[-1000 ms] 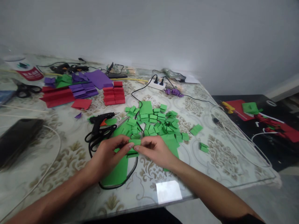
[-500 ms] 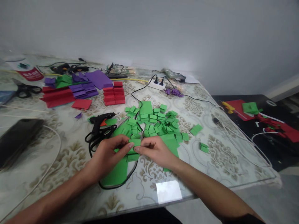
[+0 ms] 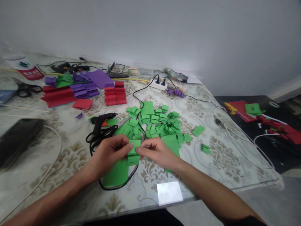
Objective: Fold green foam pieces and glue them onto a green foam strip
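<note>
My left hand (image 3: 108, 154) and my right hand (image 3: 157, 153) meet at the middle of the table, both pinching a folded green paper strip (image 3: 134, 152) between thumbs and fingertips. The strip hangs in short pleats down to the table. Under my hands lies a larger green paper sheet (image 3: 117, 173). Just beyond my fingers spreads a pile of several small folded green paper pieces (image 3: 160, 124).
A black glue gun (image 3: 103, 119) and black scissors (image 3: 101, 134) lie left of the pile, with a black cable (image 3: 131, 175) looping under my hands. Red paper stacks (image 3: 115, 93) and purple paper stacks (image 3: 83, 89), a power strip (image 3: 159, 84) and a dark phone (image 3: 17, 138) sit further off.
The folded strip has grown a little longer below my fingertips; my hands have stayed in nearly the same spot.
</note>
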